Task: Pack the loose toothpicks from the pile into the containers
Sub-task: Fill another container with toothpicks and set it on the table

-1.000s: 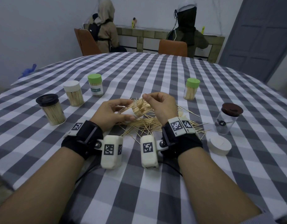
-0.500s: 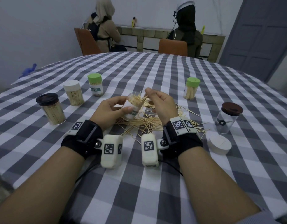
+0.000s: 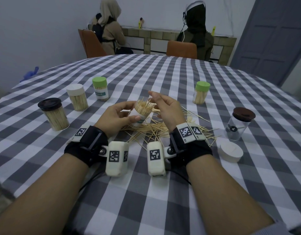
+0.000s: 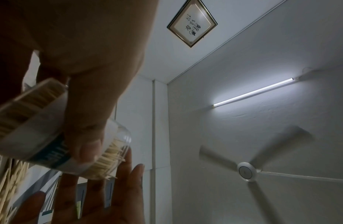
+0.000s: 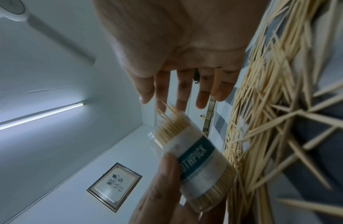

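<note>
My left hand [image 3: 124,114] grips a clear labelled toothpick container [image 3: 141,114], tilted with its open mouth up and to the right. It is packed with toothpicks, and their tips stick out past the rim. My right hand [image 3: 160,103] hovers just right of the mouth, fingers straight and spread, holding nothing. The loose toothpick pile [image 3: 154,130] lies on the checked tablecloth under and behind both hands. In the left wrist view my thumb lies across the container [image 4: 51,136]. The right wrist view shows the container [image 5: 195,159] below my right hand [image 5: 185,92] and the pile [image 5: 272,106] beside it.
Closed, filled containers stand at the left: a dark-lidded jar [image 3: 53,114], a white-lidded one [image 3: 77,97] and a green-lidded one [image 3: 100,89]. At the right are another green-lidded container [image 3: 201,92], a nearly empty brown-lidded jar [image 3: 240,123] and a loose white lid [image 3: 230,152]. Two people sit beyond the table.
My left hand has tipped the container from nearly lying to more upright. My right hand has let go of the toothpick bundle at its mouth, opened its fingers and lifted a little.
</note>
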